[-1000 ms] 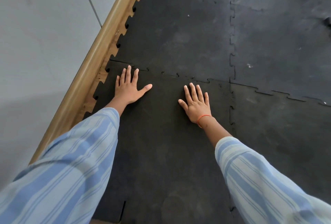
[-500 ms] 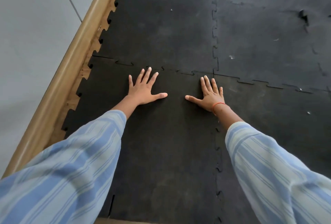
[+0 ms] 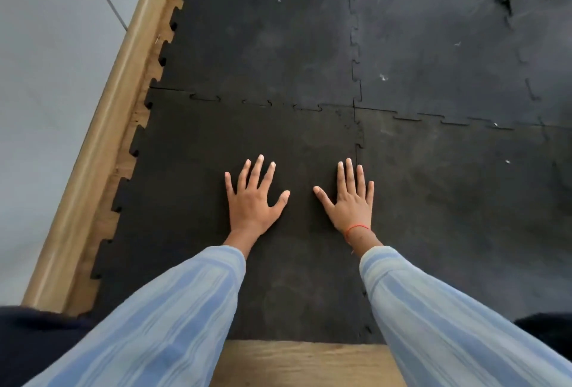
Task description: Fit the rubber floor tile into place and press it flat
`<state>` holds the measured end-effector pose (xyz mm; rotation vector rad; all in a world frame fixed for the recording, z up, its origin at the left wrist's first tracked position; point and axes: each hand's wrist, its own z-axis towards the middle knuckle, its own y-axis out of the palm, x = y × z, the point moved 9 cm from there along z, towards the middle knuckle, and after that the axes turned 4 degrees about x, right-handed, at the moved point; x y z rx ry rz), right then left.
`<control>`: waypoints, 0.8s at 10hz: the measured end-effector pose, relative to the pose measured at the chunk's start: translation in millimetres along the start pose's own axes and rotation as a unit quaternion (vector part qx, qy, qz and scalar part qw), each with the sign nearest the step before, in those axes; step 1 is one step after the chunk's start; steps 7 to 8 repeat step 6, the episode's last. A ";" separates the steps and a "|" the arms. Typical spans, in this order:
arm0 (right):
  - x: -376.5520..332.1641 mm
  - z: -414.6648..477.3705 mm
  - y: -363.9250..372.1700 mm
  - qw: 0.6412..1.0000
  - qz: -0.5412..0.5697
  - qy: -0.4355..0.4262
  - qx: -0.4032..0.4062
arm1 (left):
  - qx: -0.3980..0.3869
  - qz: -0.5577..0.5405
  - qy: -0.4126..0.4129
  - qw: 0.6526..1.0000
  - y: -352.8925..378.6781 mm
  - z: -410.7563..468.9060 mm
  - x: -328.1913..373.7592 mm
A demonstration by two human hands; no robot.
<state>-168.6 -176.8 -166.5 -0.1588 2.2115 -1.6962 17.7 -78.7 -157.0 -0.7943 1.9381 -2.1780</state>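
Observation:
A black rubber floor tile [image 3: 192, 188] with jigsaw edges lies on the floor in front of me, its far edge meeting the tile beyond and its right edge meeting the tile at the right. My left hand [image 3: 252, 200] lies flat on it, palm down, fingers spread. My right hand [image 3: 351, 200], with a red thread at the wrist, lies flat near the tile's right seam, fingers spread. Neither hand holds anything. Striped blue sleeves cover both forearms and hide part of the tile's near half.
More black interlocking tiles [image 3: 448, 46] cover the floor ahead and to the right. A wooden skirting board [image 3: 102, 145] runs along a grey wall [image 3: 40, 92] at the left. Bare wooden floor [image 3: 297, 362] shows at the tile's near edge.
Both hands have slid back toward me from the tile's far seam to its middle, still flat. My view has shifted back, so the tile's near edge and bare wood show.

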 end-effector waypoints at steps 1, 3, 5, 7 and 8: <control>2.4 -40.1 2.5 0.998 0.002 -0.005 0.059 | 0.014 -0.003 0.001 1.000 2.1 -37.1 15.9; 3.8 -44.7 -2.6 0.992 0.005 0.009 0.128 | 0.031 0.021 -0.019 0.999 1.1 -55.7 20.9; -3.3 -40.1 0.1 0.999 0.007 0.045 -0.003 | -0.090 0.020 -0.046 0.995 -6.2 -49.7 21.2; -11.2 -39.2 -17.9 0.988 -0.007 0.073 -0.136 | -0.238 0.036 -0.043 0.970 -21.8 -50.2 26.8; -11.2 -39.2 -17.9 0.988 -0.007 0.073 -0.136 | -0.238 0.036 -0.043 0.970 -21.8 -50.2 26.8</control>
